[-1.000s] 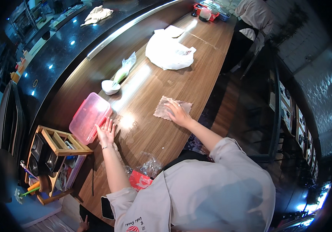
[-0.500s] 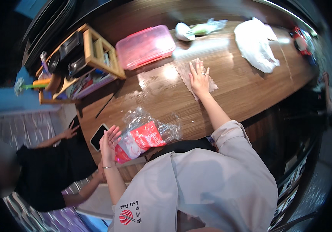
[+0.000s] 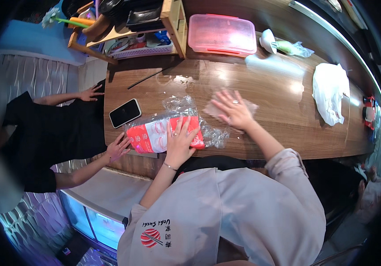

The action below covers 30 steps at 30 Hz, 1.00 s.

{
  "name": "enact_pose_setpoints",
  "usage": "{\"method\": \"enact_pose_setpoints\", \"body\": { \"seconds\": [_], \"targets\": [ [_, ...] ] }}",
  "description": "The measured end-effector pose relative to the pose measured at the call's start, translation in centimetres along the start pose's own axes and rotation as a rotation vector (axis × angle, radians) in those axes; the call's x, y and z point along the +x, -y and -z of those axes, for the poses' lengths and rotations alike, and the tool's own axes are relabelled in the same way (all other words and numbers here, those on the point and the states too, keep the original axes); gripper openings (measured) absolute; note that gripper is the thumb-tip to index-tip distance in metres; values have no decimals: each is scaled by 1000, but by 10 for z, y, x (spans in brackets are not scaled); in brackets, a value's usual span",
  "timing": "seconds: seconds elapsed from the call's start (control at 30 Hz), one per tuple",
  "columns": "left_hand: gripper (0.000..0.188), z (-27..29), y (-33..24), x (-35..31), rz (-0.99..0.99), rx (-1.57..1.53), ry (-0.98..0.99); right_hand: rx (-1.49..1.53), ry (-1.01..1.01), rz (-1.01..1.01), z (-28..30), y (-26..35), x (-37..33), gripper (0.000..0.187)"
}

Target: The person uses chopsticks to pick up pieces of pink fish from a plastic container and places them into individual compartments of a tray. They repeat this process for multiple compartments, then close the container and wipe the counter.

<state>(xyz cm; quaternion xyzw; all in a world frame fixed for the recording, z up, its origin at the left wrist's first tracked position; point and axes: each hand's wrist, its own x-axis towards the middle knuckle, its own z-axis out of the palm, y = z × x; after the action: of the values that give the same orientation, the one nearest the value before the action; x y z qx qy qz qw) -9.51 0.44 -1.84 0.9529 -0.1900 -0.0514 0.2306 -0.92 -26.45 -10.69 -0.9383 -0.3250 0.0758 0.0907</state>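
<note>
Near the table's front edge lies a red and white plastic package (image 3: pixel 144 138), with crinkled clear wrap (image 3: pixel 182 104) behind it and at its right end. On the package's right half rests my left hand (image 3: pixel 180 142), fingers spread flat over the top. My right hand (image 3: pixel 235 111) is open, palm down on a pinkish-beige cloth (image 3: pixel 211 109), which it partly covers. A co-worker's hand (image 3: pixel 117 150) is at the package's left end; whether it grips the package I cannot tell.
Behind the package's left end is a phone (image 3: pixel 125 113), with a thin black stick (image 3: pixel 145 80) farther back. A pink lidded box (image 3: pixel 222 34), a wooden shelf (image 3: pixel 175 26) and a white bowl (image 3: pixel 268 41) line the back. A white plastic bag (image 3: pixel 330 93) lies right.
My left hand has gone from raised beside the package to resting on it. My right hand and the cloth have come nearer. The co-worker's hand has reached the package.
</note>
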Motion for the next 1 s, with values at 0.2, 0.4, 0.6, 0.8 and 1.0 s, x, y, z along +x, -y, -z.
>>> {"method": "enact_pose_setpoints", "body": {
  "seconds": [0.2,0.4,0.6,0.8,1.0],
  "targets": [
    [18,-6,34,-11,-32,-126,-185,-168,-216,-509,-17,-64,22,63],
    [22,35,27,-66,227,-673,-655,-77,-201,-417,-29,41,133,67],
    [55,54,33,-122,407,-801,-878,54,-233,-90,-44,124,186,73],
    [66,51,33,-139,508,-850,-934,98,-302,21,-43,142,226,65],
    [60,58,30,-137,433,-883,-923,4,-205,-60,-37,96,184,67]
  ]
}}
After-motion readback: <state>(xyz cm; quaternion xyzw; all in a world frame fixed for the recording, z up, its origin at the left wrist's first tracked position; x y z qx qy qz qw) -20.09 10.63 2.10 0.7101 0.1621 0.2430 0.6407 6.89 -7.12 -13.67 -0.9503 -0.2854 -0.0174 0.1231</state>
